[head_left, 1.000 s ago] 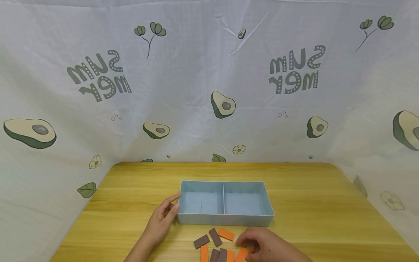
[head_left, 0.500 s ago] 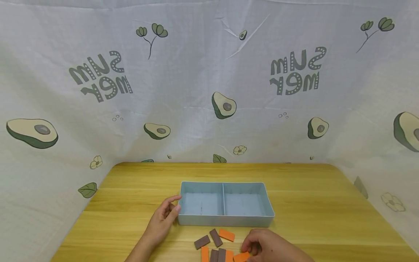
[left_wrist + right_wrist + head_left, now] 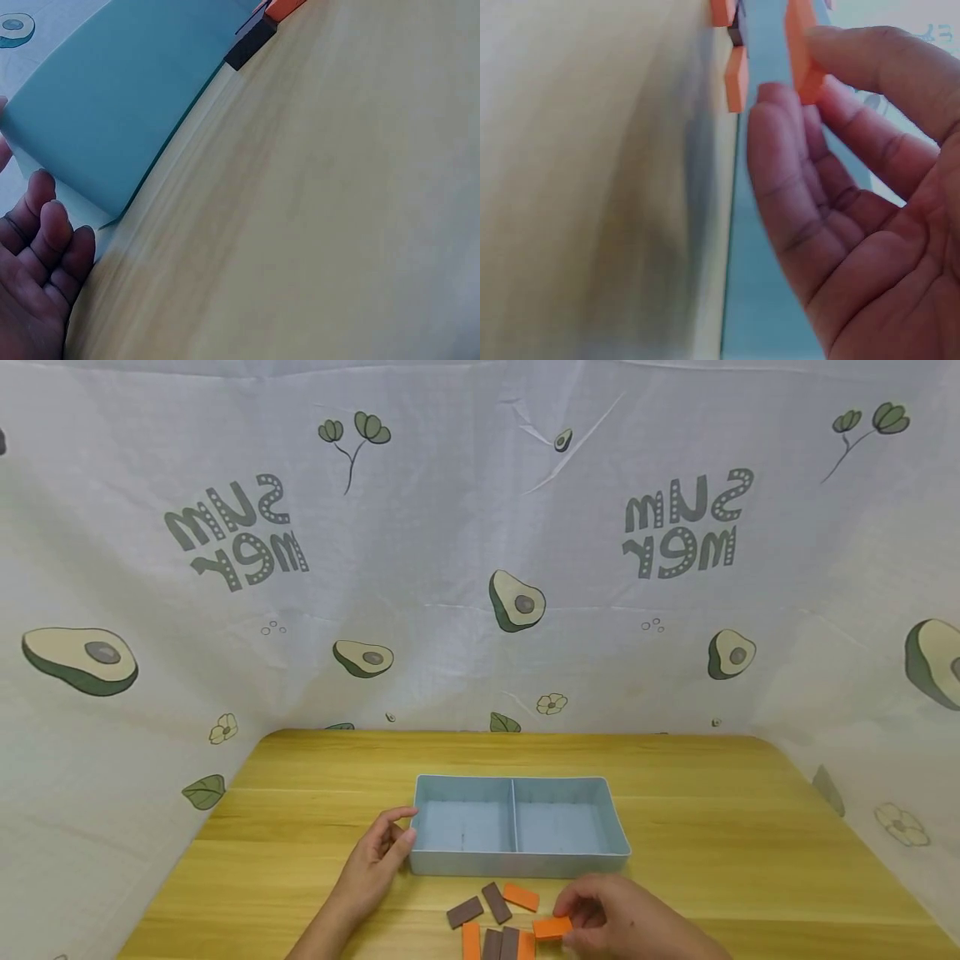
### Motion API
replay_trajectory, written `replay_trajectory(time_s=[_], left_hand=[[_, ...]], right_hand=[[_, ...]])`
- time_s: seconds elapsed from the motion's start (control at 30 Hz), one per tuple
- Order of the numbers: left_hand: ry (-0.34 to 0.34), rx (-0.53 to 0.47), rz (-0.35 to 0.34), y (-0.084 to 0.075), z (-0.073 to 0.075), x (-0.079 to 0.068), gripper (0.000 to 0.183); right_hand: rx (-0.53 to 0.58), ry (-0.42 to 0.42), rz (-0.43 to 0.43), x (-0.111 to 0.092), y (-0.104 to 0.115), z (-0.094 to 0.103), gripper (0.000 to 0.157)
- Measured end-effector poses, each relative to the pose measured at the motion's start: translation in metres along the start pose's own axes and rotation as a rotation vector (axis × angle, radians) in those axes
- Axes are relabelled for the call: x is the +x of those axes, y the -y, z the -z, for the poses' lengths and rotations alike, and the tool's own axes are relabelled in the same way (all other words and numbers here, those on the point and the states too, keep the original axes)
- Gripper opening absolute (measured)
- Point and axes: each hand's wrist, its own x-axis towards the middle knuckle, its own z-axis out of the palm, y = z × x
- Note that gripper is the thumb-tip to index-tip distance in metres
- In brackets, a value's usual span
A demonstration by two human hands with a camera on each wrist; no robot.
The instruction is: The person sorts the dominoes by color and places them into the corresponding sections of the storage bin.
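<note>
A light blue box (image 3: 521, 863) with two compartments stands on the table. My left hand (image 3: 371, 864) is at its left end, index fingertip at the rim and thumb near the wall; in the left wrist view, the other fingers of the left hand (image 3: 49, 255) are loosely bent beside the box (image 3: 127, 112). In front of the box, my right hand (image 3: 618, 914) pinches an orange rectangular block (image 3: 551, 929) between thumb and fingers. The right wrist view shows this orange block (image 3: 801, 56) raised off the table in the right hand (image 3: 870, 217).
Brown blocks (image 3: 465, 912) and other orange blocks (image 3: 521, 897) lie flat in front of the box, several in a loose row at the bottom edge. The wooden table (image 3: 712, 827) extends to both sides. A white printed cloth (image 3: 450, 527) hangs behind and around it.
The right hand has taken the orange block, which lay slanted by the row, turned it level and lifted it slightly. The left hand and box keep their place.
</note>
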Motion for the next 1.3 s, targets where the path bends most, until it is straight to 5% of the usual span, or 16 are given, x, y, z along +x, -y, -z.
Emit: replay_trajectory(time_s=[0.2,0.57,0.93,1.3], left_hand=[[-0.003,-0.001,-0.004,0.0,0.0,0.0,0.032],[-0.001,-0.004,0.01,0.001,0.0,-0.001,0.032],[0.0,0.002,0.011,0.0,0.002,0.0,0.031],[0.011,0.003,0.006,0.002,0.002,0.001,0.032]], right_hand=[[-0.011,-0.077,0.058,0.001,0.011,0.003,0.019],[-0.048,-0.34,0.193,0.016,0.033,0.002,0.026],[-0.062,-0.465,0.187,0.054,0.068,0.0,0.029],[0.027,-0.519,0.189,0.095,0.078,-0.01,0.03]])
